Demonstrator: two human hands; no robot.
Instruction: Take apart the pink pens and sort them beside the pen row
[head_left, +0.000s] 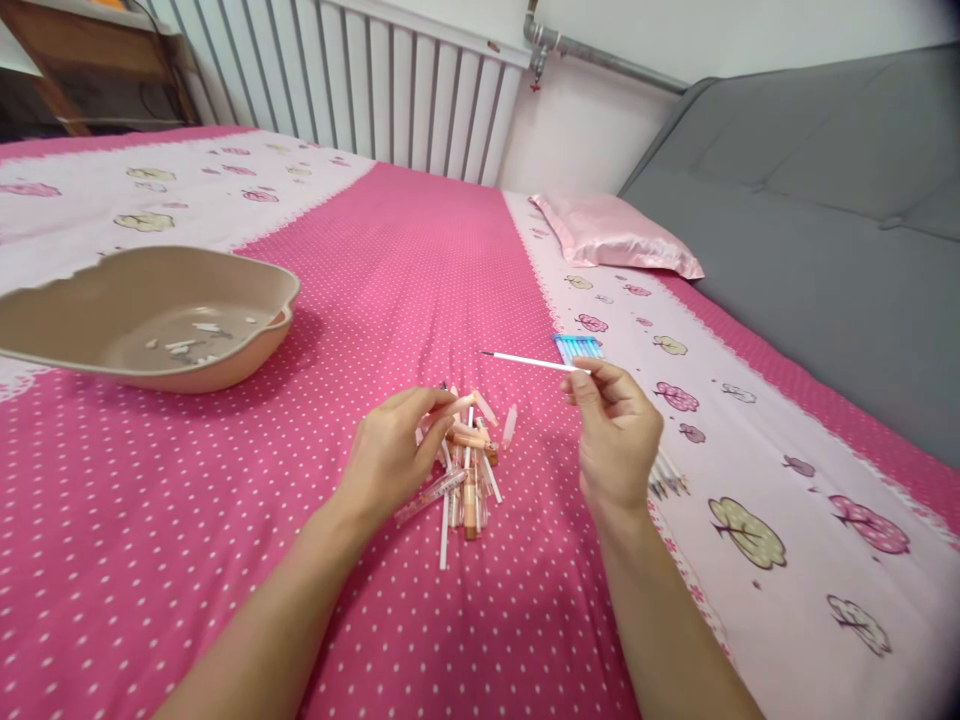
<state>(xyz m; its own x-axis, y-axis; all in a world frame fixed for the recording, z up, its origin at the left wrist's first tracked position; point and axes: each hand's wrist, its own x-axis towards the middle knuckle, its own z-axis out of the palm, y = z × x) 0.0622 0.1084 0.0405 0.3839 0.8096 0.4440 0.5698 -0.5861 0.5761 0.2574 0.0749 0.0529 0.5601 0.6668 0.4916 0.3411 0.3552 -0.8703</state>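
My right hand [619, 425] pinches one end of a thin white pen refill [532, 361]. Its dark tip points left, above the bedspread. My left hand [394, 440] is closed in a pinch on a peach-coloured pen barrel [459, 404], over a heap of pen parts. In that heap lie clear tubes, such as the transparent barrel [431, 497] near my left wrist, white refills like the one at the front [444, 535], and peach and brown pieces [470, 505]. A small pinkish tube [510, 425] rests just right of the heap.
On the left stands a beige basin [217, 375] with several small white and grey pieces inside. A row of blue pens [577, 347] lies beyond my right hand, and pencil-like sticks [667, 475] sit beside my right wrist. Farther back are a pink pillow [619, 235], grey headboard [817, 190] and radiator [360, 85].
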